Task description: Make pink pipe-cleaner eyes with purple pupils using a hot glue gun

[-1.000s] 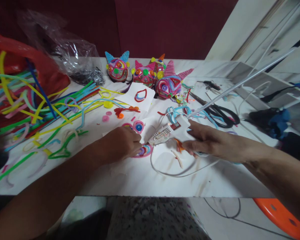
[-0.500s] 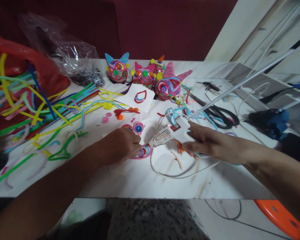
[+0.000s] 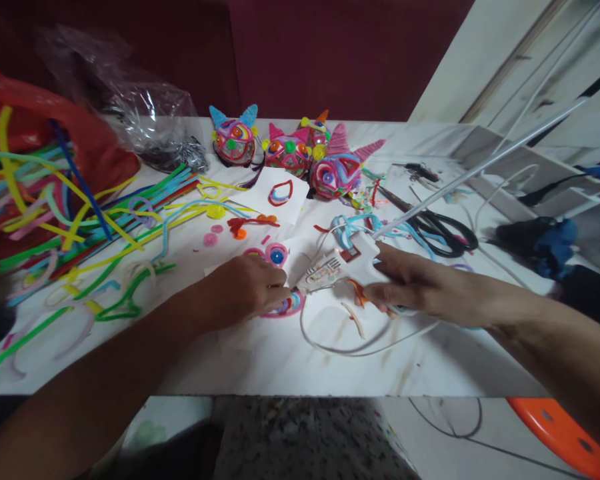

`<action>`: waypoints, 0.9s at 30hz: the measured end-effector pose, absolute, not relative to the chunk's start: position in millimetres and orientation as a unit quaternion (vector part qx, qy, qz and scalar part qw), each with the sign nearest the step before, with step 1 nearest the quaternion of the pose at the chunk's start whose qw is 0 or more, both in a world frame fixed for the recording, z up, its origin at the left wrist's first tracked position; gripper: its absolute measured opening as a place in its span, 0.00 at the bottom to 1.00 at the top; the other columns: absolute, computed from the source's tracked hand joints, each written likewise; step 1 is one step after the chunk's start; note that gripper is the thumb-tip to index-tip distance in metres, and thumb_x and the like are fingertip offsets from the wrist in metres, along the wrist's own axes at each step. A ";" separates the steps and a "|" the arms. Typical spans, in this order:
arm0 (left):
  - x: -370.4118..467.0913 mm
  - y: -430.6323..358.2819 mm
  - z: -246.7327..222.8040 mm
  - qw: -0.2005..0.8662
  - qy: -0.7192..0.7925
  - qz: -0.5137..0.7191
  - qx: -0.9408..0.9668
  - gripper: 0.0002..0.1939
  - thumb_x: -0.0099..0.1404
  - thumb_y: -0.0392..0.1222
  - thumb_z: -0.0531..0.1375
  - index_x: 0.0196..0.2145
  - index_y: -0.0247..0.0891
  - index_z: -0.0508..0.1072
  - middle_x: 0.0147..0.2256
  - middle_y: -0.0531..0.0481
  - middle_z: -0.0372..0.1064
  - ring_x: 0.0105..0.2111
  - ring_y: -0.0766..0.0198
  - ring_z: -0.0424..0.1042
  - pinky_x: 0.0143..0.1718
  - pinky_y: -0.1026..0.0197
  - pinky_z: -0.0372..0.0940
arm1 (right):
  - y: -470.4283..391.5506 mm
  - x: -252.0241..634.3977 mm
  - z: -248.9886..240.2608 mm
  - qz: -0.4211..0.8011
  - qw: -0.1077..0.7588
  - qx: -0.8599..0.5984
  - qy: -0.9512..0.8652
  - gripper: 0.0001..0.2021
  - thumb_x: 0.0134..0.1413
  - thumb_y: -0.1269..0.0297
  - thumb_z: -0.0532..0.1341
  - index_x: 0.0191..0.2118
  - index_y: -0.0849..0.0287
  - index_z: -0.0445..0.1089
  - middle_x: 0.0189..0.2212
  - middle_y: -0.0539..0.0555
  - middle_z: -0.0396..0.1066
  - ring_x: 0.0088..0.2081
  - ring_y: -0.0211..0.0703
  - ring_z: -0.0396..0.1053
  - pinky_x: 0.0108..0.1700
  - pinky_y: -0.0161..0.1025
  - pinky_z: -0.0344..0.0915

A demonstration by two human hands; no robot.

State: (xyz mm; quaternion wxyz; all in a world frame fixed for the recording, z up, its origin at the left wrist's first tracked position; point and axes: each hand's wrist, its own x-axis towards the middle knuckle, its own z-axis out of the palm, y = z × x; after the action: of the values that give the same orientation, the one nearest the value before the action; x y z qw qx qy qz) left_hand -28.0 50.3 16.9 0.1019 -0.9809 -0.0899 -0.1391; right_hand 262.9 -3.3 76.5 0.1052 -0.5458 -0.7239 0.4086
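Observation:
My right hand [image 3: 405,283] is wrapped round a white hot glue gun [image 3: 353,263] with an orange trigger and a long clear glue stick rising from its back. The nozzle points left, close to the fingertips of my left hand [image 3: 253,287]. Those fingers are pressed together over a pink-edged piece of coiled pipe cleaners [image 3: 293,305]; whether they pinch something is hidden. Just behind them lies a pink ring with a blue button eye [image 3: 277,256]. A white paper [image 3: 257,193] with a red loop on it lies farther back.
Several colourful decorated balls [image 3: 234,141] stand at the back. Pipe cleaners [image 3: 105,220] and a red bag [image 3: 40,113] fill the left. Black scissors [image 3: 443,233] lie at the right, and the gun's white cable [image 3: 345,351] curls in front.
My left hand's fingertips have shifted slightly to the right, nearer the nozzle. The glue gun and my right hand have hardly moved.

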 end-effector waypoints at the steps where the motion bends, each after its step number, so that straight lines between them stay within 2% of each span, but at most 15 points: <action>1: -27.7 50.3 17.2 0.103 -0.086 -0.144 -0.980 0.08 0.72 0.36 0.58 0.37 0.37 0.77 0.30 0.50 0.71 0.29 0.64 0.68 0.30 0.60 0.58 | -2.9 263.5 76.1 0.403 0.101 -0.548 -0.726 0.19 0.51 0.43 0.61 0.29 0.52 0.57 0.26 0.47 0.57 0.28 0.42 0.58 0.30 0.41 0.62; 7: -26.7 50.3 18.9 0.115 -0.078 -0.151 -0.979 0.08 0.71 0.36 0.60 0.34 0.37 0.77 0.27 0.52 0.69 0.27 0.66 0.66 0.29 0.60 0.56 | -1.7 266.5 72.5 0.388 0.105 -0.552 -0.731 0.19 0.52 0.44 0.62 0.28 0.53 0.58 0.25 0.47 0.57 0.28 0.41 0.58 0.29 0.41 0.62; 12: -27.4 50.3 19.0 0.114 -0.087 -0.122 -0.982 0.09 0.72 0.37 0.59 0.34 0.38 0.77 0.27 0.51 0.70 0.28 0.66 0.67 0.29 0.60 0.57 | -1.4 268.2 70.5 0.379 0.113 -0.560 -0.728 0.19 0.50 0.43 0.62 0.29 0.53 0.62 0.26 0.49 0.60 0.30 0.45 0.62 0.31 0.41 0.63; 17: -27.5 50.7 17.2 0.115 -0.089 -0.126 -0.981 0.11 0.72 0.36 0.58 0.32 0.38 0.76 0.27 0.52 0.69 0.27 0.66 0.67 0.28 0.59 0.57 | -0.2 268.5 71.9 0.372 0.103 -0.548 -0.743 0.19 0.53 0.44 0.61 0.25 0.53 0.58 0.25 0.48 0.57 0.27 0.41 0.57 0.28 0.39 0.60; 21: -27.8 50.0 17.6 0.116 -0.084 -0.136 -0.980 0.11 0.72 0.36 0.58 0.31 0.38 0.76 0.26 0.52 0.69 0.26 0.65 0.66 0.28 0.59 0.56 | -0.9 268.2 73.2 0.396 0.120 -0.544 -0.730 0.17 0.53 0.46 0.63 0.29 0.53 0.62 0.26 0.48 0.60 0.29 0.42 0.60 0.29 0.39 0.62; 27: -27.4 48.6 21.4 0.106 -0.086 -0.122 -0.983 0.10 0.72 0.36 0.58 0.32 0.38 0.76 0.26 0.52 0.68 0.27 0.64 0.66 0.28 0.59 0.57 | -3.9 267.9 74.6 0.438 0.141 -0.540 -0.704 0.19 0.51 0.45 0.66 0.34 0.54 0.62 0.26 0.45 0.59 0.28 0.39 0.58 0.28 0.37 0.60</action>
State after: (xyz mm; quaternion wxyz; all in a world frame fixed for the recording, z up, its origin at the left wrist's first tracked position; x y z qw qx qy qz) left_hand -27.4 48.6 21.4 0.1062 -0.9831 -0.0862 -0.1220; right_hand 267.9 -3.9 74.6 0.1411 -0.5404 -0.7043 0.4383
